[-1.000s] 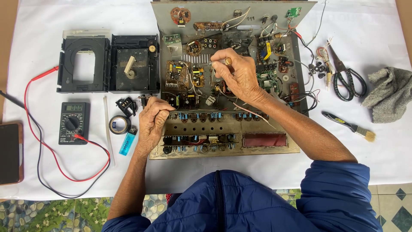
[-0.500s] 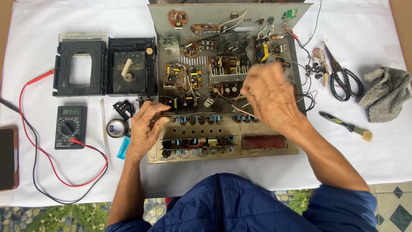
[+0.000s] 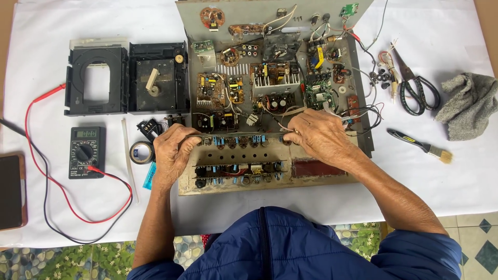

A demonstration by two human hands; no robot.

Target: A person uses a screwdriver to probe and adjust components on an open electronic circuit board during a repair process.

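White cloth covers the surface (image 3: 62, 21), and patterned floor tiles are seen below its near edge. At far left a dark phone (image 3: 10, 191) lies, then a meter (image 3: 86, 152) with red and black leads, a roll of tape (image 3: 141, 152) and an opened black disc drive (image 3: 127, 79). The left hand (image 3: 174, 155) is curled closed on the left end of a narrow board strip (image 3: 241, 139) at the front of the opened chassis (image 3: 270, 103). The right hand (image 3: 319, 137) is closed on the strip's right end. The cover is already off and the boards are exposed; the strip is judged still seated, with wiring attached. To the right, scissors (image 3: 415, 91), a brush (image 3: 420, 145) and a grey rag (image 3: 469, 103) lie.
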